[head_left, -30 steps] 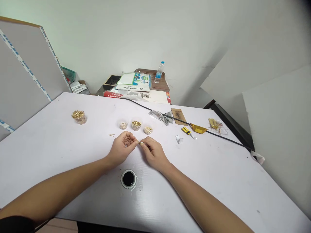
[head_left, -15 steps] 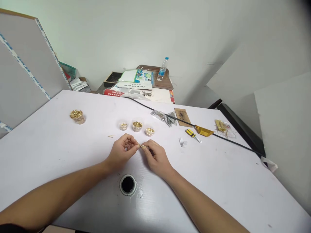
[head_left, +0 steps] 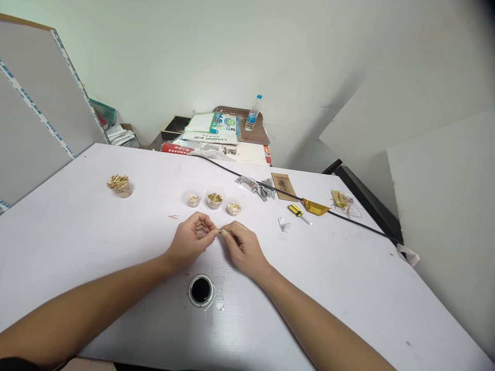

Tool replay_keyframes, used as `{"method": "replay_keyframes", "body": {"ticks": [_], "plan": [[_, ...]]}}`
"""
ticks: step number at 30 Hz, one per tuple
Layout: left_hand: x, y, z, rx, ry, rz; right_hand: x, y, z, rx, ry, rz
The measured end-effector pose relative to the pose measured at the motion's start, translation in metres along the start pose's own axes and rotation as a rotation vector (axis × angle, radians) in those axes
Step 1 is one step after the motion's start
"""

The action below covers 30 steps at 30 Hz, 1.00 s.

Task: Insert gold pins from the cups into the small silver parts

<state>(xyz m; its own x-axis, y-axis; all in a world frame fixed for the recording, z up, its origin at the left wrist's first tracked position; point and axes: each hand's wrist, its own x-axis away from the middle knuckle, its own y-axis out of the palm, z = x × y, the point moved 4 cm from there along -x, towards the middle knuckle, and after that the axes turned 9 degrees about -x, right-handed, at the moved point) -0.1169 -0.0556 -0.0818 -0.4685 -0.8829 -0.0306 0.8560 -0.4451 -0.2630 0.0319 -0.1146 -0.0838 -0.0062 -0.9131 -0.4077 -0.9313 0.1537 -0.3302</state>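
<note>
My left hand (head_left: 194, 238) and my right hand (head_left: 244, 248) meet over the middle of the white table. Between their pinched fingertips is a small brass-coloured pin (head_left: 220, 231), mostly covered by the fingers, gripped from both sides. Just beyond the hands stand three small clear cups in a row: the left cup (head_left: 193, 201), the middle cup (head_left: 215, 201) heaped with gold-coloured pieces, and the right cup (head_left: 233, 208). A larger cup (head_left: 122, 188) piled with longer brass pins is farther left. Two thin pins (head_left: 174, 216) lie loose on the tabletop.
Near me a round hole with a pale rim (head_left: 201, 290) opens in the table (head_left: 309, 288). To the right are a yellow-black screwdriver (head_left: 299, 213), a black cable (head_left: 359, 222), gold foil (head_left: 315, 206) and silver packets (head_left: 251, 184). A water bottle (head_left: 253, 114) stands behind.
The view has shifted slightly, so the things on the table appear a little farther left. Both hands keep their pinch on the small brass-coloured pin, with the fingertips still together.
</note>
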Motion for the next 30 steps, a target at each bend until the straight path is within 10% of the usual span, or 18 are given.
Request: {"method": "replay_keyframes", "body": {"ticks": [30], "plan": [[-0.0019,0.0026,-0.0088,0.116,-0.089,-0.045,0.0029,0.0053,-0.0003,0.256,-0.129,-0.033]]}}
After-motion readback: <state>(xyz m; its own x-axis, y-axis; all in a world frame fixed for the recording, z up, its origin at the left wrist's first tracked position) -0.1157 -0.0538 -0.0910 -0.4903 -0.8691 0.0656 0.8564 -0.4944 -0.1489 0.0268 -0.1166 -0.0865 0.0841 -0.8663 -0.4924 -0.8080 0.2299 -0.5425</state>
